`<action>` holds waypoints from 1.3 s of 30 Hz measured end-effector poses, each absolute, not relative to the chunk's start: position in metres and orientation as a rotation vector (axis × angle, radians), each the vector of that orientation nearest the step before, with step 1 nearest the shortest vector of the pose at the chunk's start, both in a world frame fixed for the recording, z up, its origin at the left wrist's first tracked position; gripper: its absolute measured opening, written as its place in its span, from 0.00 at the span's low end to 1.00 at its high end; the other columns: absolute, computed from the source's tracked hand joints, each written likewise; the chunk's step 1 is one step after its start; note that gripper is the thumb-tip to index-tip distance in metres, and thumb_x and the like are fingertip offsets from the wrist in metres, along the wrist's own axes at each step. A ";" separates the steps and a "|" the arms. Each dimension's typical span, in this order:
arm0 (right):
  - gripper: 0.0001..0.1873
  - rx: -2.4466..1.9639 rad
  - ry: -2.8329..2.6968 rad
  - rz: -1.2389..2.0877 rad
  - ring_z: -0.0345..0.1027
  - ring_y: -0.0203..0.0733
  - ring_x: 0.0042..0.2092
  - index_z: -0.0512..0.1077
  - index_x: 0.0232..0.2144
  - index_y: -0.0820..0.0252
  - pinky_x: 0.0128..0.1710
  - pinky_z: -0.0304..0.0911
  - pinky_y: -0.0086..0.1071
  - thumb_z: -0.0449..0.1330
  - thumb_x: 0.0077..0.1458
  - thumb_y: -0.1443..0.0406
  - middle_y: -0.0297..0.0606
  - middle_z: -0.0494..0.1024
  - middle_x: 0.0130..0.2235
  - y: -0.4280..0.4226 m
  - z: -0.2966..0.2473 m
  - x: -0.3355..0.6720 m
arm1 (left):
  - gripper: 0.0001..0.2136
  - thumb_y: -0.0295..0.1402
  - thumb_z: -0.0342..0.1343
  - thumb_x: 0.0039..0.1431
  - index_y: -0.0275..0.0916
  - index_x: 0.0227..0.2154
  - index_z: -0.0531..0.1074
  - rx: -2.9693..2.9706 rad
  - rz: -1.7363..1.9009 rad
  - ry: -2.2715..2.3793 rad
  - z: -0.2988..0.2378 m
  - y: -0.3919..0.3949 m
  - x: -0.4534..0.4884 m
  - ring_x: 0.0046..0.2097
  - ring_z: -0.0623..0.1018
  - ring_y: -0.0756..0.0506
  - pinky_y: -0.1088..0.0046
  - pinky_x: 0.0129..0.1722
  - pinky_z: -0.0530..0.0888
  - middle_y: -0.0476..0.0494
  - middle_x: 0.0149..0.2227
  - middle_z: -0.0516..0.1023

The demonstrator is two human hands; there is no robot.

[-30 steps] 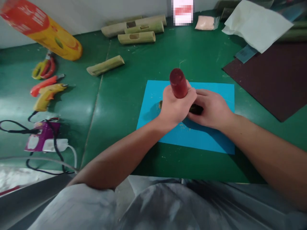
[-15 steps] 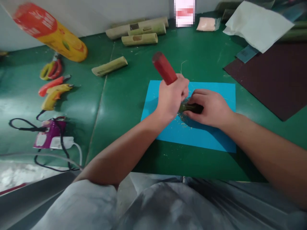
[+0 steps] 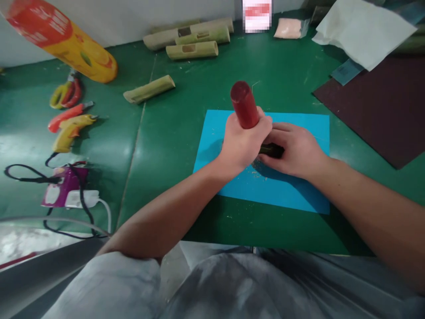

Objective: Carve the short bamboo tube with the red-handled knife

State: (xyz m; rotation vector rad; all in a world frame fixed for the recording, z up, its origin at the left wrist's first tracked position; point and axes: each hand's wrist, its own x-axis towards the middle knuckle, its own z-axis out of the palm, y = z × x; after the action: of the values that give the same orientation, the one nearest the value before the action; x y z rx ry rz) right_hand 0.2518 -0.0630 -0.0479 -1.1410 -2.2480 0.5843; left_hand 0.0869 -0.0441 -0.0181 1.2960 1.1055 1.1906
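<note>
My left hand [image 3: 244, 137] is closed round a tool with a thick red handle [image 3: 245, 105]; its working end is hidden below the fist. My right hand [image 3: 295, 148] grips a short, dark green piece of bamboo [image 3: 271, 149] between thumb and fingers. The two hands are close together, with the tool over the left end of the bamboo. Under them lies a blue sheet [image 3: 282, 192], with small shavings [image 3: 259, 173] scattered near the bamboo.
On the green table [image 3: 166, 146], cut bamboo tubes [image 3: 192, 50] lie at the back and one bamboo tube [image 3: 149, 89] nearer. Leftward are a bottle [image 3: 79, 42], scissors [image 3: 66, 94], a yellow glue gun [image 3: 71, 132] and a purple box with cables [image 3: 64, 186]. A dark brown sheet [image 3: 381, 106] lies right.
The red handle has swung from leaning left to more upright, and my left hand has shifted slightly right and down. My right hand still holds the bamboo. The view has shifted a little.
</note>
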 end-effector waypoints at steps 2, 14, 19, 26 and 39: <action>0.06 -1.129 -2.244 0.593 0.76 0.53 0.44 0.79 0.36 0.55 0.40 0.64 0.43 0.66 0.60 0.59 0.44 0.83 0.40 -0.063 -0.048 0.252 | 0.27 0.35 0.69 0.66 0.44 0.19 0.56 1.287 1.173 1.032 -0.020 -0.042 0.083 0.25 0.61 0.51 0.67 0.27 0.62 0.53 0.20 0.57; 0.08 -1.084 -2.284 0.460 0.76 0.54 0.42 0.78 0.35 0.55 0.40 0.65 0.44 0.68 0.62 0.58 0.44 0.82 0.38 -0.062 -0.049 0.255 | 0.26 0.40 0.66 0.67 0.42 0.17 0.61 1.104 1.273 0.950 -0.011 -0.042 0.081 0.21 0.60 0.53 0.71 0.24 0.60 0.52 0.17 0.64; 0.07 -1.091 -2.261 0.371 0.79 0.57 0.46 0.80 0.40 0.53 0.43 0.69 0.47 0.69 0.65 0.57 0.45 0.86 0.44 -0.063 -0.047 0.257 | 0.30 0.55 0.58 0.76 0.41 0.21 0.61 1.048 1.245 0.999 0.011 -0.032 0.069 0.21 0.61 0.52 0.73 0.22 0.55 0.51 0.19 0.61; 0.07 -1.003 -2.196 0.211 0.81 0.54 0.45 0.80 0.43 0.52 0.44 0.71 0.47 0.68 0.68 0.57 0.43 0.88 0.45 -0.064 -0.049 0.258 | 0.21 0.36 0.63 0.69 0.42 0.20 0.63 1.193 1.333 0.964 0.026 -0.046 0.069 0.24 0.63 0.50 0.68 0.27 0.60 0.49 0.21 0.69; 0.07 -1.207 -2.286 0.340 0.79 0.59 0.46 0.79 0.41 0.51 0.45 0.68 0.50 0.69 0.64 0.57 0.46 0.87 0.46 -0.062 -0.044 0.260 | 0.22 0.36 0.62 0.72 0.42 0.20 0.68 1.152 1.149 0.887 0.003 -0.030 0.063 0.23 0.63 0.50 0.68 0.25 0.60 0.49 0.20 0.72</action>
State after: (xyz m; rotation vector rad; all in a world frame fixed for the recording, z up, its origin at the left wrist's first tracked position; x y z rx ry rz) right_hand 0.2600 -0.0623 -0.0443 -1.2069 -2.2859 0.3399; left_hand 0.0626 -0.0297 0.0028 1.1520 0.8873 1.1491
